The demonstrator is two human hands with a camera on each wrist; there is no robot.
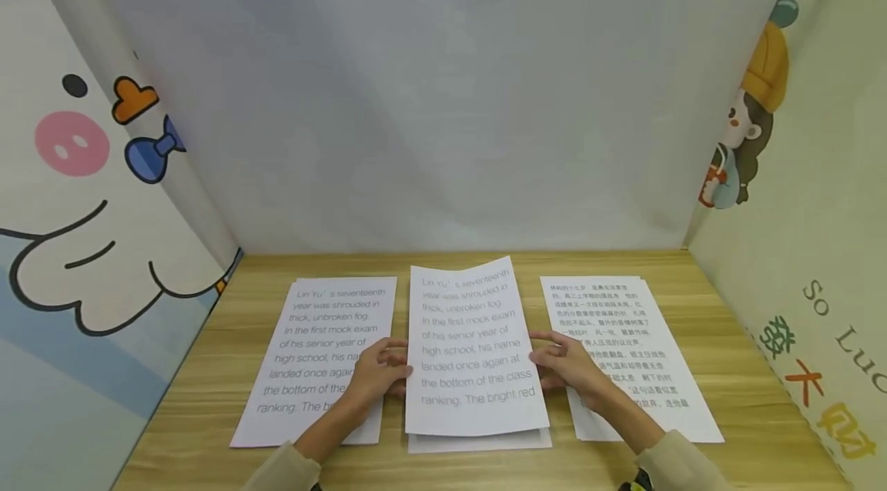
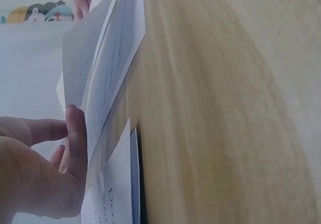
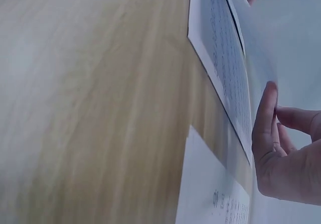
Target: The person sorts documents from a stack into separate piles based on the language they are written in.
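A sheet of paper with large English print is held up a little above the middle stack of paper. My left hand pinches its left edge between thumb and fingers. At the right edge, my right hand pinches the same sheet. The lifted sheet bends slightly, its top right corner raised. In the left wrist view, the left hand has the sheet at its fingertips, with printed paper below it. From the right wrist, the right hand shows thumb and fingers meeting at the sheet's edge.
On the left lies a paper stack with the same English print. To the right, another stack carries Chinese print. All rest on a wooden table. A white backdrop stands behind, with cartoon-printed panels at both sides.
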